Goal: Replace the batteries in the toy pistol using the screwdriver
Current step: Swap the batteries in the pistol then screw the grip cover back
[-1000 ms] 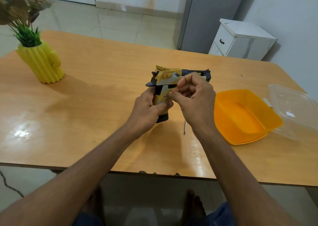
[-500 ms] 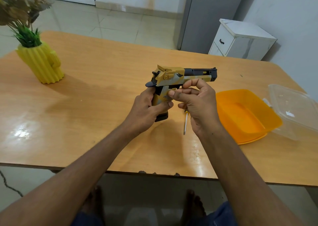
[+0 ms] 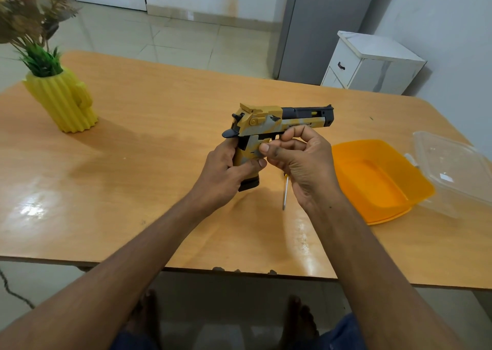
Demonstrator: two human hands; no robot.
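The toy pistol [image 3: 269,122] is yellow and grey camouflage with a black barrel pointing right. It is held upright above the table. My left hand [image 3: 226,171] grips its handle from the left, thumb across the side. My right hand [image 3: 300,160] has curled fingers at the trigger guard, with the thumb tip against the handle and the fingertips under the frame. Whether it pinches anything small is hidden. The screwdriver [image 3: 285,193] lies on the table below my right hand. Only its metal shaft and a bit of yellow handle show.
An orange plastic tub [image 3: 378,181] sits right of my hands, with a clear lid [image 3: 452,168] beside it at the table's right edge. A yellow cactus-shaped vase [image 3: 64,104] with plants stands far left. The wooden table [image 3: 149,142] has its front edge near my body.
My right hand has slid from the pistol's handle to the right and lower, uncovering the barrel. The pistol has turned slightly so the barrel shows full length. The screwdriver has stayed put.
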